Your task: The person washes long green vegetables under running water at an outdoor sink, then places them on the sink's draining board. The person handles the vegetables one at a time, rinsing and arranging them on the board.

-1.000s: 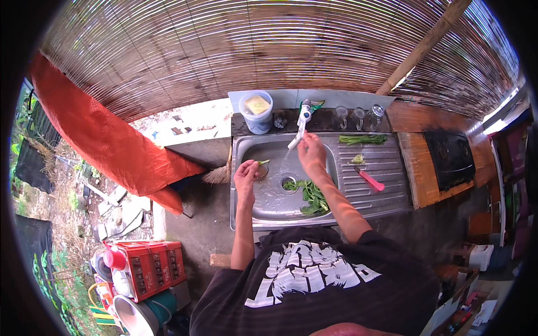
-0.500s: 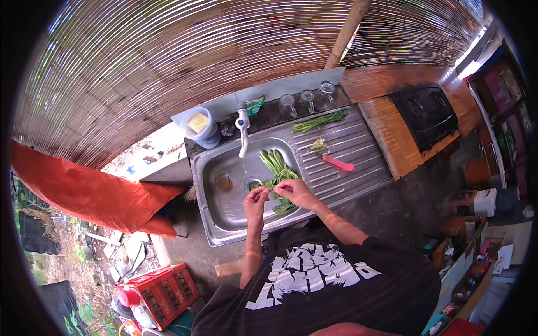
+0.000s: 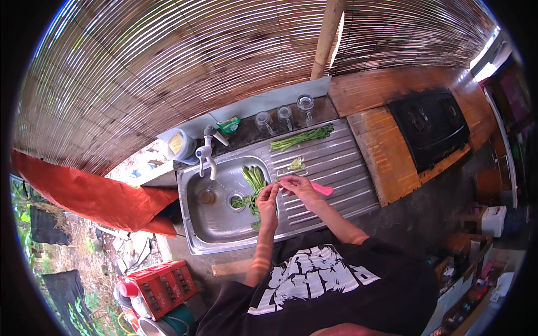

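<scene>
Both hands meet over sink edge: left hand [image 3: 268, 197] and right hand [image 3: 297, 186] pinch one green stem [image 3: 277, 180] (leafy greens [image 3: 253, 185] at 9 o'clock).

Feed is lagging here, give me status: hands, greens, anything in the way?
Left hand and right hand pinching one green stem over the sink edge. Bunch of greens lies in the steel sink. Pink tool beside the right hand, not blocking.

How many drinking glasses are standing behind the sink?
3, in a row on the dark ledge behind the draining board: left glass, middle glass, right glass. None seems hidden.
</scene>
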### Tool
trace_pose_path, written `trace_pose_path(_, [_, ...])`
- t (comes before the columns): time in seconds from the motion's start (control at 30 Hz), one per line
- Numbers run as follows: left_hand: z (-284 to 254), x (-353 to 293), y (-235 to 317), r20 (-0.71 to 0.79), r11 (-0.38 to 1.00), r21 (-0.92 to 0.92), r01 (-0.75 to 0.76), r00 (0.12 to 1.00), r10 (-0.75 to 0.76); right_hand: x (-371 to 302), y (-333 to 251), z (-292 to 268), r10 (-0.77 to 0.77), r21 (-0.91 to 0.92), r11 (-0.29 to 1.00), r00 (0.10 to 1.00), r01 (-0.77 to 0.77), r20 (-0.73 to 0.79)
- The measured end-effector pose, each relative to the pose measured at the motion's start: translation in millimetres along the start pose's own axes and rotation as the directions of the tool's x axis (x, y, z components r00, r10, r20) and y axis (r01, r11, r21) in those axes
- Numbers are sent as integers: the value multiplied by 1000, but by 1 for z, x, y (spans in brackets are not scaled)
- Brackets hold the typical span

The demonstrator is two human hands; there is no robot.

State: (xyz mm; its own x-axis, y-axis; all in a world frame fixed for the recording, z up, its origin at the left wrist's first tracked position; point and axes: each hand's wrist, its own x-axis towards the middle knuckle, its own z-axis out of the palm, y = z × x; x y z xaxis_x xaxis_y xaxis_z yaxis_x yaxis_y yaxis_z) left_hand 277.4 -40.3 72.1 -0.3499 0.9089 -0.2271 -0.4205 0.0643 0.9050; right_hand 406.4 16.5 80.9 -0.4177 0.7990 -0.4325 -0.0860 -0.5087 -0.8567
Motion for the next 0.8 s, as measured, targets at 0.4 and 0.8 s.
trace_pose_path(0.4, [20,6,-43,-221,969,237,64,975,-10,81,-22,-67,-376,-653,722,922,231,-89])
trace_pose_path(0.8, [-97,-1,-69,-517,929,202,310,839,-167,163,-18,-83,-727,-918,-49,616,394,303])
